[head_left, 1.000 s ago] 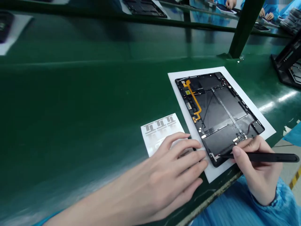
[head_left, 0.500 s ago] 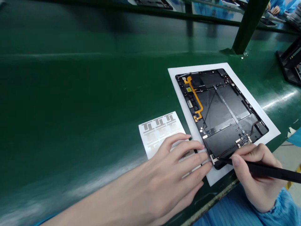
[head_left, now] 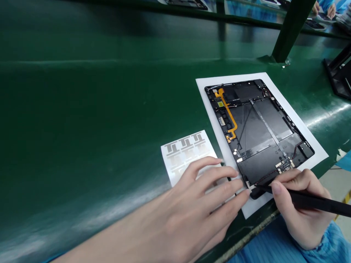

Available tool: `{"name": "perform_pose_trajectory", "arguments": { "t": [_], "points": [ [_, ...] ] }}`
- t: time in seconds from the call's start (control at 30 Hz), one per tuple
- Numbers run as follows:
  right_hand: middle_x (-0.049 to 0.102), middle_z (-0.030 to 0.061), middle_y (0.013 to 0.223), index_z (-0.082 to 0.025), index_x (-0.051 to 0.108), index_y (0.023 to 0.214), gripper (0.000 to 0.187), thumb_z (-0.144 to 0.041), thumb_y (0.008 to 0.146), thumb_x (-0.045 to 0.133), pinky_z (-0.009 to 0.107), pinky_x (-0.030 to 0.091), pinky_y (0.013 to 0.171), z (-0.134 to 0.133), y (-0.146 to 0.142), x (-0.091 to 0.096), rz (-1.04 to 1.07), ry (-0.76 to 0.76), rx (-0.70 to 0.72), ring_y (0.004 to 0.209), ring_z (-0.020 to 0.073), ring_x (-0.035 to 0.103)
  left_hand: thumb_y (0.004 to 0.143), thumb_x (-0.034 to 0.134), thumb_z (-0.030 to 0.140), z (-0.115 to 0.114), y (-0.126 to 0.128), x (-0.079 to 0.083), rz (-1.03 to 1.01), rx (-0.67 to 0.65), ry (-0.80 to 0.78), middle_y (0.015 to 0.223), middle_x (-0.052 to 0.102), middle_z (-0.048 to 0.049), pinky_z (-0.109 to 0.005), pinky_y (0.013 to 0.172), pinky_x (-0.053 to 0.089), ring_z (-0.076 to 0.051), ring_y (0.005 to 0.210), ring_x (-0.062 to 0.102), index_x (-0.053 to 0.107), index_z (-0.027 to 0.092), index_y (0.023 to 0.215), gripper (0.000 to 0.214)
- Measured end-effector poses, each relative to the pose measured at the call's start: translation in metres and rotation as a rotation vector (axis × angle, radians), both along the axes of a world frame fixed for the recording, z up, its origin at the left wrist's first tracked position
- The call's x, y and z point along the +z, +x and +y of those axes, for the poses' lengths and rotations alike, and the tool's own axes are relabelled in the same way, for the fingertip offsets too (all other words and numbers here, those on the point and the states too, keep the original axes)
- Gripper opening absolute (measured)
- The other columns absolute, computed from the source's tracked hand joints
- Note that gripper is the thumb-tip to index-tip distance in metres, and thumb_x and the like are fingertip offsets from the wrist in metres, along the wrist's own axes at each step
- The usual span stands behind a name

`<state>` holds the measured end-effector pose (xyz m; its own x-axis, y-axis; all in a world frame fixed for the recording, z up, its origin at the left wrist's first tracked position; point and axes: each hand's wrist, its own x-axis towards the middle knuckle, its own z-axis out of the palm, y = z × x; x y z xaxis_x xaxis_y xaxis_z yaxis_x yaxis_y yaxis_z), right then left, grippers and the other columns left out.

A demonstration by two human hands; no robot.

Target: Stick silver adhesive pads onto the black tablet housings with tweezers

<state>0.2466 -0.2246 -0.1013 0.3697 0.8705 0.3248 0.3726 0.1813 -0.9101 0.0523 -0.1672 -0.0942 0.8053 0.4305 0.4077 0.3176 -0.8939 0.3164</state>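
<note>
An opened black tablet housing (head_left: 255, 124) with an orange flex cable and a small circuit board lies on a white sheet (head_left: 315, 155). My right hand (head_left: 304, 212) grips black tweezers (head_left: 320, 201), their tip at a small light adhesive piece (head_left: 251, 187) in the near corner of the housing. My left hand (head_left: 194, 208) lies open, fingers apart; its fingertips are by the housing's left edge, close to that piece. Partly under this hand is a white sticker sheet (head_left: 171, 159) with rows of grey T-shaped pieces.
A green post (head_left: 292, 33) rises from the green bench (head_left: 95, 109) beyond the housing. A dark stand (head_left: 338, 76) is at the right edge. On a raised shelf at the back lies another device (head_left: 188, 3). A co-worker's hands (head_left: 329, 11) show at top right.
My left fingertips have shifted slightly right, nearer the corner piece. The tweezers stay at that corner almost unmoved. At the back, the co-worker's hands have moved apart.
</note>
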Motion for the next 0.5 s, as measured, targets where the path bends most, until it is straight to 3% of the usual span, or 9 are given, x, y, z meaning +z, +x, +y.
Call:
{"name": "perform_pose_trajectory", "arguments": {
  "t": [0.23,0.5],
  "points": [
    [0.067,-0.0079,0.065,-0.023,0.055,0.067,0.023,-0.018,0.081,0.072,0.021,0.044,0.053,0.000,-0.001,0.001,-0.033,-0.012,0.009,0.052,0.0064,0.057,0.109,0.030,0.024,0.001,0.001,0.001,0.041,0.009,-0.013,0.104,0.070,-0.0002,-0.040,0.104,0.032,-0.022,0.105,0.058,0.064,0.021,0.117,0.035],
    [0.069,-0.0037,0.070,-0.022,0.063,0.074,0.014,-0.018,0.081,0.074,0.019,0.050,0.058,0.002,0.009,0.008,-0.056,-0.035,0.114,0.062,0.0094,0.063,0.099,0.041,0.007,0.000,-0.001,-0.001,0.006,0.021,-0.077,0.112,0.067,-0.0014,-0.037,0.101,0.037,-0.022,0.113,0.052,0.059,0.020,0.124,0.034]
  ]
}}
